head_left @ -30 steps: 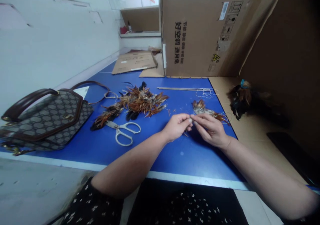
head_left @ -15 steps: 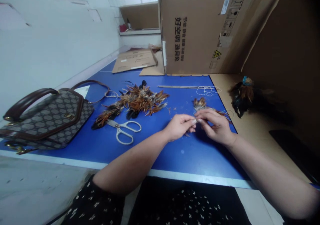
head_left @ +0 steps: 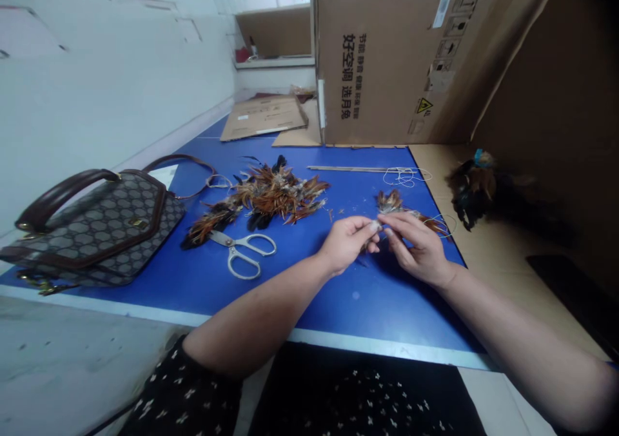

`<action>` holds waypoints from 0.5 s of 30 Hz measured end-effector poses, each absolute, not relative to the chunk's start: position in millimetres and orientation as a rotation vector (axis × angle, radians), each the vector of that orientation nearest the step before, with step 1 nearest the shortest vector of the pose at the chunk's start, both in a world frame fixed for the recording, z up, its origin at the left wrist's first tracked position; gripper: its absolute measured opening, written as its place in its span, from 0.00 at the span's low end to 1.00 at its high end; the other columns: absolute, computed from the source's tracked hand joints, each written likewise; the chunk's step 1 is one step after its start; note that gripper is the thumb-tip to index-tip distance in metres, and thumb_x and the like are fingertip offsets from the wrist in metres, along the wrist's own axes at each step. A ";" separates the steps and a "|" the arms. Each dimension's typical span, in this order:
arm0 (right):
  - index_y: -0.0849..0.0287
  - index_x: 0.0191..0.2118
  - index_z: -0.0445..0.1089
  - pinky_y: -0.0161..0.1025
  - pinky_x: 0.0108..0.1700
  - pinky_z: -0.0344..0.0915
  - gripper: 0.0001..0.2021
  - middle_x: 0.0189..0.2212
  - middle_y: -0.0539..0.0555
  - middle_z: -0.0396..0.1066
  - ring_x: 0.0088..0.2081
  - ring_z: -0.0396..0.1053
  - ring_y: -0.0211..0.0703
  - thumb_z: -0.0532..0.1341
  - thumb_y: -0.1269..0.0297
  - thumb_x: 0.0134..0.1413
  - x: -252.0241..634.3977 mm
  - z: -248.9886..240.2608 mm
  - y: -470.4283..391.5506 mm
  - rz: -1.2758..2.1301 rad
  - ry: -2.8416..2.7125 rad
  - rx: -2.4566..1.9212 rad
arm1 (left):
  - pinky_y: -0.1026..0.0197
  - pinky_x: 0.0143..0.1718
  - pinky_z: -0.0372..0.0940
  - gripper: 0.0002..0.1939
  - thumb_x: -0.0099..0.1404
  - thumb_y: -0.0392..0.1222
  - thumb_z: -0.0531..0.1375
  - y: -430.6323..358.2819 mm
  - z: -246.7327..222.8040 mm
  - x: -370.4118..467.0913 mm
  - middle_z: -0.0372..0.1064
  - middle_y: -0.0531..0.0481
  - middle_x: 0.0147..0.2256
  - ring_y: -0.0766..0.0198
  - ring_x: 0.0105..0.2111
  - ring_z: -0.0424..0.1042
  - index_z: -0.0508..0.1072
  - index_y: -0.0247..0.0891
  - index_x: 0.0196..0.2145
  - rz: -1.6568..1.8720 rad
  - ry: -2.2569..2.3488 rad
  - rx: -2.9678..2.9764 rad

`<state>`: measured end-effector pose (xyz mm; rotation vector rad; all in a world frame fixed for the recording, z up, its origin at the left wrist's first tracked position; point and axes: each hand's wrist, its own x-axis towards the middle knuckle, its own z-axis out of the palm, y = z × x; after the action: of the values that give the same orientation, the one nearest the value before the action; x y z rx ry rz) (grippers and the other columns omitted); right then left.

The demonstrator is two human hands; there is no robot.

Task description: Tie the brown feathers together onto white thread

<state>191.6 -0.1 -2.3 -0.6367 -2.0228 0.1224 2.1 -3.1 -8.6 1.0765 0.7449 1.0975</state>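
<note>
Over the blue table, my left hand [head_left: 352, 244] is closed in a pinch, with a small greyish-brown bit, apparently a feather, between thumb and fingers. My right hand [head_left: 416, 241] meets it from the right; its thumb and index finger are bent together at the left fingertips, and what they pinch is too small to make out. Just behind my right hand lies a small bunch of brown feathers [head_left: 388, 200]. A thin white thread [head_left: 445, 226] loops out at that hand's far side. Farther left is a large heap of brown and black feathers [head_left: 278, 191].
Silver-handled scissors [head_left: 245, 255] lie left of my left forearm, beside a patterned handbag [head_left: 104, 229]. Thin sticks [head_left: 348, 168] and a tangle of white thread [head_left: 403, 177] lie farther back. A big cardboard box [head_left: 387, 68] stands behind; a dark feather bundle [head_left: 474, 191] is at right.
The view has shifted slightly, so the whole scene sits a little farther right. My fingers have shifted a little at the pinch; both hands stay together in the same place.
</note>
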 end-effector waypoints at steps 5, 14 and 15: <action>0.52 0.64 0.71 0.47 0.52 0.77 0.22 0.51 0.63 0.76 0.49 0.78 0.49 0.59 0.71 0.68 190.9 -4.6 -0.4 0.177 -2.064 -0.603 | 0.66 0.31 0.65 0.18 0.63 0.52 0.68 -3.2 -7.1 -0.4 0.73 0.50 0.30 0.72 0.26 0.70 0.75 0.31 0.35 1.109 0.768 1.082; 0.51 0.67 0.69 0.48 0.55 0.76 0.26 0.53 0.62 0.76 0.52 0.77 0.50 0.62 0.73 0.65 195.7 -3.5 -1.1 0.206 -2.034 -0.621 | 0.68 0.26 0.61 0.18 0.65 0.53 0.66 -2.4 -4.9 -3.1 0.71 0.50 0.28 0.72 0.23 0.68 0.75 0.32 0.34 1.083 0.842 1.187; 0.51 0.67 0.69 0.49 0.55 0.76 0.26 0.53 0.62 0.77 0.51 0.78 0.50 0.62 0.73 0.65 196.0 -3.2 -1.0 0.187 -2.012 -0.633 | 0.68 0.26 0.61 0.18 0.65 0.53 0.67 -2.3 -5.0 -2.8 0.72 0.50 0.28 0.72 0.24 0.68 0.75 0.32 0.35 1.085 0.840 1.176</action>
<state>196.0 -1.0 -3.2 -0.6327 -2.0117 0.1866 -2.8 -2.3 -5.0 1.1761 0.8396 1.0851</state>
